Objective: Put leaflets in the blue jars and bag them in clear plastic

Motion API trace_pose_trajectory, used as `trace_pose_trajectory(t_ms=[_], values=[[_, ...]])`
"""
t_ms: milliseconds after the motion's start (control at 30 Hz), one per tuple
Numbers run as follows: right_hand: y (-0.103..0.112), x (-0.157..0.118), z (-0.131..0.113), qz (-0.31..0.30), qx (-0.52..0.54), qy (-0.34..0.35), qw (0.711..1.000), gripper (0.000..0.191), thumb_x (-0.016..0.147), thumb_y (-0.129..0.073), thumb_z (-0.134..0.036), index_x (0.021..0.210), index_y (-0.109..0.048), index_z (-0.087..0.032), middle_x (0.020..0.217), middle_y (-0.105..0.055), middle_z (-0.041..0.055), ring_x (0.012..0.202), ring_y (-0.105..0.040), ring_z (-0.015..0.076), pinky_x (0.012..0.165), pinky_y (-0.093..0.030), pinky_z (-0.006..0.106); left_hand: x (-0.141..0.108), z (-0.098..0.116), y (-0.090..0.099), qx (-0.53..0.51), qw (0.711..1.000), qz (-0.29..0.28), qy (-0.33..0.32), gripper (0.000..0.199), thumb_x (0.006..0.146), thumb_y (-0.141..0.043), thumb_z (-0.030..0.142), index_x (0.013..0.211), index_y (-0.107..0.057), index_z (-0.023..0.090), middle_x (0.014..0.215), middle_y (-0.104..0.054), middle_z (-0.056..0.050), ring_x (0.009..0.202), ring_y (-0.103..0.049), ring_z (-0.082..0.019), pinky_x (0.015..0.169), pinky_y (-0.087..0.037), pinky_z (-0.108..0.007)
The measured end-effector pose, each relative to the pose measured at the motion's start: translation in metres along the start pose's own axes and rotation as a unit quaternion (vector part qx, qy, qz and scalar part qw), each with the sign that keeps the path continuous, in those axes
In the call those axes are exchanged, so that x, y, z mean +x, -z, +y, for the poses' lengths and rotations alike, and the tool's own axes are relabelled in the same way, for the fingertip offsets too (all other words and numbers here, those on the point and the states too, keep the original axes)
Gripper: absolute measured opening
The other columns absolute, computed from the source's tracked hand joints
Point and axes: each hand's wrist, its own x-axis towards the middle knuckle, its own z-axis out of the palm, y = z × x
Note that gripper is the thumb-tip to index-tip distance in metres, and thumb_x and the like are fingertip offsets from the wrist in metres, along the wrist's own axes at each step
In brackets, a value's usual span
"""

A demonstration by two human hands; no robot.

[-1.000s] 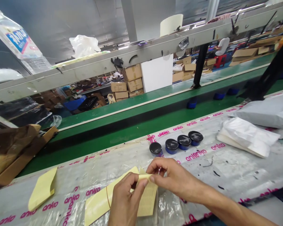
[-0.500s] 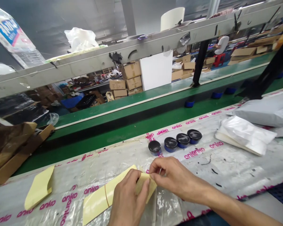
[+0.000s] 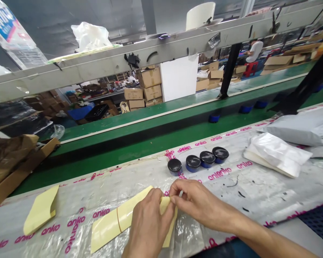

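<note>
My left hand is closed on a yellow paper strip, its thumb and fingers gripping near the right end, which bends up. A thin brown band or line crosses the strip left of that hand. My right hand pinches at the strip's upper right edge, fingertips close to my left thumb; whether something small is between them is hidden. Beyond my hands stand several round black-topped, blue-sided containers in a row. To the left lies another yellow paper piece, its edge curled up.
A plastic-covered work surface borders a green conveyor belt, where blue round pieces sit. White packets lie at right, a cardboard box at left. A grey rail crosses above; a person sits far back.
Both hands stay at the strip's right end, with my right hand's pinch almost unchanged. The strip's right part now shows lower beneath my left hand. The view has shifted slightly.
</note>
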Motion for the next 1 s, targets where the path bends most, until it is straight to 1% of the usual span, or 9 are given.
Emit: trace_pose_trajectory(t_ms=[133,233,333,433,467,533,633,767,1000], values=[[-0.001,-0.0036,0.0049,0.002,-0.055,0.059,0.997,0.009,0.094,-0.054,-0.017,0.097,-0.062,-0.021,0.096,-0.064,-0.0001,0.091,-0.059,0.0161,0.081,-0.041,0.028,0.0019,0.0007,-0.0023,0.015,1.0,-0.002,-0.006,0.016,0.092,-0.046,0.034,0.078,-0.047,0.025,0.075,-0.061,0.0,0.067,-0.058,-0.02,0.062,-0.032,-0.03],[-0.001,-0.005,0.0054,0.006,-0.072,0.075,0.995,0.009,0.096,-0.053,-0.018,0.1,-0.061,-0.021,0.099,-0.064,0.0006,0.095,-0.059,0.0168,0.085,-0.041,0.029,0.0024,-0.0002,-0.0039,0.02,1.0,-0.002,-0.007,0.017,0.093,-0.046,0.034,0.078,-0.047,0.025,0.074,-0.06,0.001,0.065,-0.057,-0.02,0.061,-0.031,-0.031],[0.0004,-0.0046,0.004,0.011,-0.078,0.06,0.995,0.011,0.099,-0.052,-0.022,0.1,-0.062,-0.021,0.1,-0.066,0.0013,0.094,-0.06,0.0174,0.083,-0.042,0.029,0.0022,-0.0016,-0.0046,-0.001,1.0,0.011,-0.015,0.021,0.094,-0.046,0.039,0.078,-0.046,0.026,0.074,-0.06,0.002,0.066,-0.057,-0.019,0.061,-0.032,-0.03],[0.0027,-0.0023,0.0024,0.01,-0.076,0.034,0.996,0.014,0.094,-0.057,-0.021,0.106,-0.065,-0.022,0.102,-0.069,0.0009,0.093,-0.063,0.0174,0.081,-0.043,0.028,0.0021,-0.0016,-0.0038,-0.007,1.0,0.015,-0.019,0.018,0.093,-0.049,0.037,0.078,-0.048,0.026,0.074,-0.06,0.002,0.066,-0.057,-0.019,0.062,-0.033,-0.029],[0.0034,-0.0013,0.002,0.005,-0.072,0.028,0.997,0.016,0.091,-0.059,-0.018,0.105,-0.067,-0.022,0.099,-0.07,0.0,0.09,-0.064,0.0166,0.079,-0.043,0.027,0.0021,-0.0012,-0.0033,-0.004,1.0,0.01,-0.019,0.017,0.092,-0.049,0.035,0.078,-0.048,0.025,0.075,-0.061,0.002,0.066,-0.057,-0.019,0.062,-0.033,-0.029],[0.0046,0.0009,0.0015,-0.007,-0.063,0.021,0.998,0.017,0.085,-0.059,-0.013,0.097,-0.069,-0.022,0.09,-0.072,-0.0021,0.082,-0.065,0.0146,0.072,-0.042,0.025,0.002,-0.0001,-0.0021,0.001,1.0,0.004,-0.018,0.016,0.091,-0.05,0.034,0.077,-0.049,0.025,0.075,-0.061,0.002,0.066,-0.057,-0.018,0.061,-0.032,-0.029],[0.0056,0.0034,0.0009,-0.008,-0.067,0.022,0.997,0.014,0.081,-0.059,-0.012,0.086,-0.07,-0.02,0.082,-0.071,-0.0022,0.077,-0.064,0.0138,0.068,-0.04,0.023,0.0019,0.0011,-0.0011,0.009,1.0,0.002,-0.015,0.016,0.091,-0.05,0.033,0.076,-0.049,0.025,0.075,-0.061,0.001,0.065,-0.057,-0.019,0.061,-0.032,-0.029],[0.0061,0.0036,-0.0014,-0.008,-0.086,0.032,0.996,0.011,0.078,-0.058,-0.012,0.079,-0.066,-0.019,0.078,-0.069,-0.0019,0.075,-0.061,0.0138,0.067,-0.037,0.024,0.0015,0.0014,-0.0016,0.022,1.0,-0.003,-0.019,0.015,0.09,-0.05,0.032,0.077,-0.05,0.025,0.076,-0.062,0.001,0.067,-0.059,-0.019,0.061,-0.032,-0.029],[0.005,0.0003,-0.0033,-0.003,-0.114,0.043,0.993,0.013,0.076,-0.056,-0.011,0.081,-0.065,-0.019,0.077,-0.066,-0.0007,0.073,-0.058,0.0149,0.066,-0.036,0.025,0.0019,0.007,-0.0021,0.064,0.997,0.007,-0.041,0.011,0.088,-0.051,0.024,0.078,-0.056,0.024,0.069,-0.06,0.0,0.064,-0.061,-0.02,0.057,-0.028,-0.03]])
